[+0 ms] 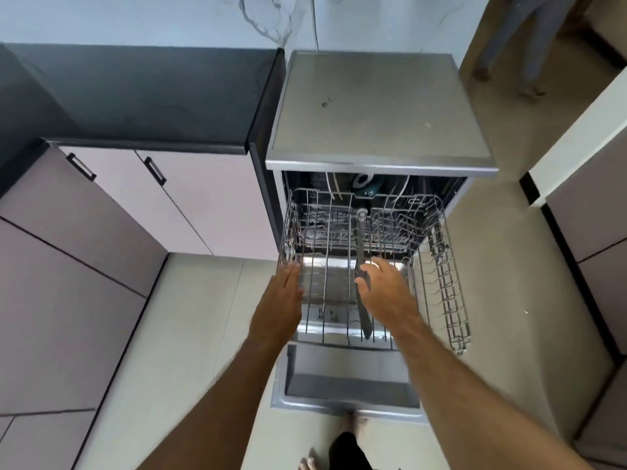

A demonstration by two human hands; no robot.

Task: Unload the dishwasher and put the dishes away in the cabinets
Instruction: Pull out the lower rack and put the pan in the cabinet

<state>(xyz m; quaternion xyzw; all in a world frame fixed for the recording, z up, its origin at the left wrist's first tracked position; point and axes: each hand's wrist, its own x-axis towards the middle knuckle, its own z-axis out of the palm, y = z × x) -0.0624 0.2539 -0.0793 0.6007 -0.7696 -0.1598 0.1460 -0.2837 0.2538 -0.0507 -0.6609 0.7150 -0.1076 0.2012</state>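
I stand in a home kitchen: a freestanding dishwasher (pixel 380 113) with its door (pixel 349 391) dropped open sits beside a dark countertop (pixel 142 96), pale lower cabinets (pixel 190 205) with black handles run beneath it, and marbled wall tile (pixel 203 18) rises behind.

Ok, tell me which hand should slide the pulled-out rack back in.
Probably left. The left hand already rests open against the upper rack's left edge; the right hand hovers over its middle wires.

No readable text, label, brand or number anywhere in view.
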